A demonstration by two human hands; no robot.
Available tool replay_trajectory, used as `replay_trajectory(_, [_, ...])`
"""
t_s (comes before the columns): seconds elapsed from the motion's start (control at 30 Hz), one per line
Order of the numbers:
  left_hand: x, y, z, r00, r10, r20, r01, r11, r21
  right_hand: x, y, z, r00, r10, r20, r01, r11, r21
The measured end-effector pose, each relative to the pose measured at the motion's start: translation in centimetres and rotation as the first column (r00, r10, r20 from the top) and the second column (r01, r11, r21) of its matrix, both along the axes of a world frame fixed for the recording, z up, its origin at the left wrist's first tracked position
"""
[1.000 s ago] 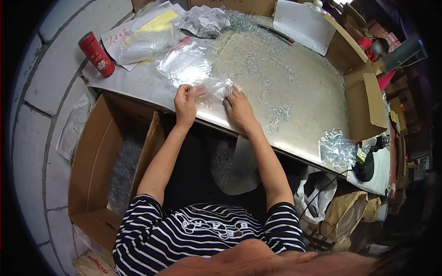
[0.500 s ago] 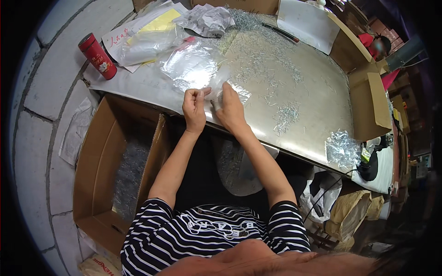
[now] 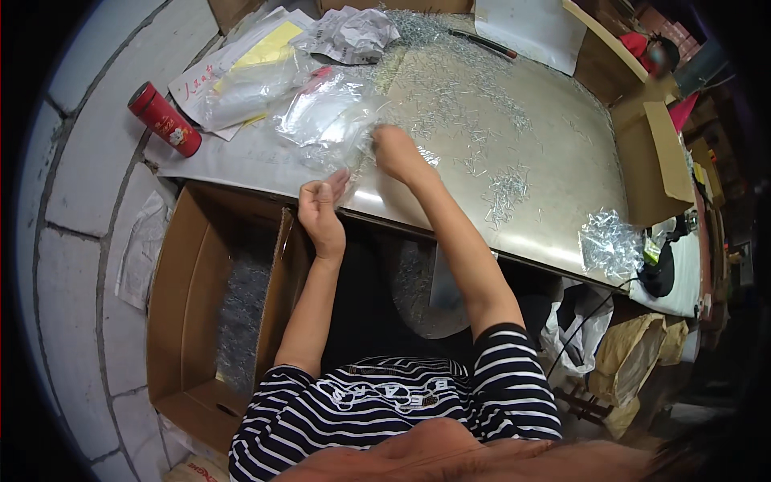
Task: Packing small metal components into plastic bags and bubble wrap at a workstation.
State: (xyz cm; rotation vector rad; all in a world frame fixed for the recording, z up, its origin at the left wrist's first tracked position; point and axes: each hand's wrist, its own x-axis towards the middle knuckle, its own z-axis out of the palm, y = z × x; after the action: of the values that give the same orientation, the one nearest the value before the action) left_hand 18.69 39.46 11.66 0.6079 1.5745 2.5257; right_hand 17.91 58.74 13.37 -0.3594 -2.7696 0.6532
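Note:
My right hand (image 3: 396, 153) is closed at the right side of the clear plastic bags (image 3: 329, 108), its fingers on a clear bag (image 3: 363, 149) whose outline is blurred. My left hand (image 3: 324, 215) is held at the table's near edge, below the bags. Its fingers are stretched out with the thumb lifted, and nothing shows in it. Small shiny metal pins (image 3: 507, 195) lie in a loose heap to the right, with more strewn farther back on the metal table (image 3: 554, 189).
An open cardboard box (image 3: 181, 313) with clear, pin-like contents stands by my left arm. A red flask (image 3: 165, 120) and papers (image 3: 265, 52) are at the left. A clear bag of pins (image 3: 609, 241) lies at the right corner. Another person (image 3: 654, 55) is at the far right.
My right hand has moved up and away from my left hand, and its fingers have closed. My left hand has drawn back slightly toward me and left. The whole view has shifted a little.

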Motion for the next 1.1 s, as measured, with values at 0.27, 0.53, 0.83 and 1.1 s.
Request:
replay_trajectory(0.27, [1.2, -0.4, -0.6, 0.958, -0.078, 0.276, 0.035, 0.987, 0.157, 11.1, -0.9, 1.0, 0.928, -0.245, -0.279, 0.281, 0.955, 0.097])
replay_trajectory(0.53, [2.7, -0.5, 0.3, 0.99, -0.079, 0.113, 0.076, 0.997, 0.025, 10.0, -0.5, 0.1, 0.946, -0.313, -0.08, 0.292, 0.935, -0.202])
replay_trajectory(0.83, [2.3, -0.2, 0.3, 0.932, -0.161, -0.325, -0.001, 0.894, -0.447, 4.6, -2.9, 2.8, 0.975, -0.221, 0.022, 0.1, 0.346, -0.933])
replay_trajectory(1.1, [2.3, -0.6, -0.1, 0.72, -0.331, -0.609, -0.013, 0.872, -0.49, -5.4, 0.7, 0.5, 0.988, -0.113, -0.105, -0.039, 0.479, -0.877])
